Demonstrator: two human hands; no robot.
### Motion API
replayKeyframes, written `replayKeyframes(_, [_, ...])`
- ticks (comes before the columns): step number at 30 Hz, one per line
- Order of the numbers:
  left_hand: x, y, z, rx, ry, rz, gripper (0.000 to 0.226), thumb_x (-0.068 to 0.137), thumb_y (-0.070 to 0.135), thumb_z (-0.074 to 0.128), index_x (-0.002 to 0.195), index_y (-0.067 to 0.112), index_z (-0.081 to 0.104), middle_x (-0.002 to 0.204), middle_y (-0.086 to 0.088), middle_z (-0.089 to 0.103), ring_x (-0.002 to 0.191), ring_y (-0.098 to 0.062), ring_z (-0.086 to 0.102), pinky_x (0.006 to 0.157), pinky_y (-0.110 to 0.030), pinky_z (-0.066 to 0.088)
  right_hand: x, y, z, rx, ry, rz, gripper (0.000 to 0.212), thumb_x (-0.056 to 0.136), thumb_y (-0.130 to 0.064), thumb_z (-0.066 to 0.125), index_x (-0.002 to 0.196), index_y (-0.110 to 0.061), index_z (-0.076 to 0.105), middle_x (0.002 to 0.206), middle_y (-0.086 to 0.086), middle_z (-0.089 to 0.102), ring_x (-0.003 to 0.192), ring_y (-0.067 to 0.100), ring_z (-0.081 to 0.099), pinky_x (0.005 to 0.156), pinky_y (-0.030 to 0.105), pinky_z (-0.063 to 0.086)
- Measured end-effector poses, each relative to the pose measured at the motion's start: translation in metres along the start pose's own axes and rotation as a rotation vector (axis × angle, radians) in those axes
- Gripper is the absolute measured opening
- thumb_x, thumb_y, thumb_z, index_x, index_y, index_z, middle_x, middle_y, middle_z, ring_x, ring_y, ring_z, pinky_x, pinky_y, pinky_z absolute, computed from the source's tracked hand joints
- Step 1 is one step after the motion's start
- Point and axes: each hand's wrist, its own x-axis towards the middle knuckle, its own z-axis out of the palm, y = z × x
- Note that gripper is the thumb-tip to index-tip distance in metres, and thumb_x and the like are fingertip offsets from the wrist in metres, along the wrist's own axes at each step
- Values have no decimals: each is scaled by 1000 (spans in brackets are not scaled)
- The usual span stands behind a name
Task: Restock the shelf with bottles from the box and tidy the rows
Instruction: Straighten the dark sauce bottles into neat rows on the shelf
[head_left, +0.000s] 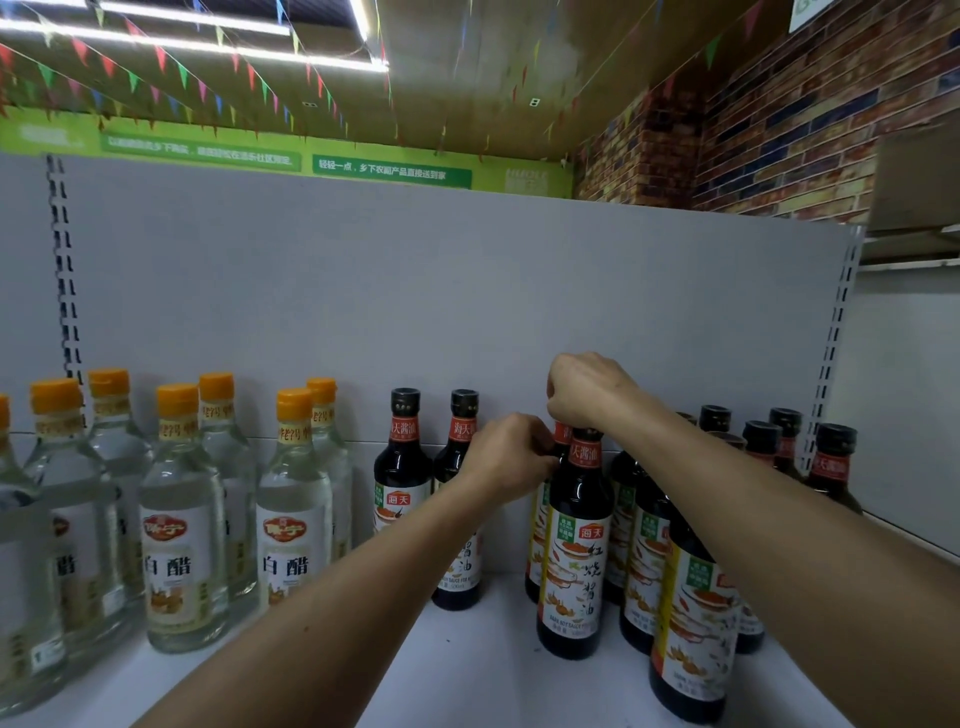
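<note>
Gripping cap of dark glossy glass soy-sauce bottle (537, 545), right hand (587, 389) has fingers curled over top. Left hand (511, 457) fingers pinch its red-banded neck. Bottle upright on smooth white shelf (467, 654), behind matching black-capped bottles (691, 597). Clear orange-capped vinegar bottles (293, 519) stand left.

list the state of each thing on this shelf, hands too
right-hand grip: curled over the cap of the rear soy sauce bottle
left-hand grip: fingers curled at that bottle's neck
front soy sauce bottle: upright, capped, label forward
white vinegar bottles: upright, capped, in rows
shelf: partly stocked, bare at the front middle
</note>
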Motion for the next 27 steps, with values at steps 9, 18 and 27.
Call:
replayKeyframes(9, [-2, 3, 4, 32, 20, -21, 21, 96, 22, 62, 111, 12, 74, 109, -6, 75, 84, -24, 72, 77, -41, 62, -3, 1, 1, -4, 15, 13, 21, 90, -5, 56, 105, -8, 70, 90, 9, 63, 79, 27, 57, 60, 30, 44])
replayKeyframes(18, [-10, 2, 6, 19, 2, -4, 26, 98, 27, 55, 116, 18, 71, 113, -4, 74, 91, -24, 71, 82, -42, 60, -10, 4, 1, 31, 27, 9, 23, 95, -18, 55, 113, -11, 69, 105, 10, 69, 91, 29, 64, 68, 33, 52])
replayKeyframes(27, [-20, -3, -3, 13, 127, 15, 28, 97, 26, 53, 117, 20, 72, 112, -1, 75, 102, -20, 69, 88, -42, 58, -30, 2, -8, 21, 101, -140, 34, 101, -33, 53, 129, -19, 65, 123, 5, 68, 111, 27, 61, 83, 37, 52])
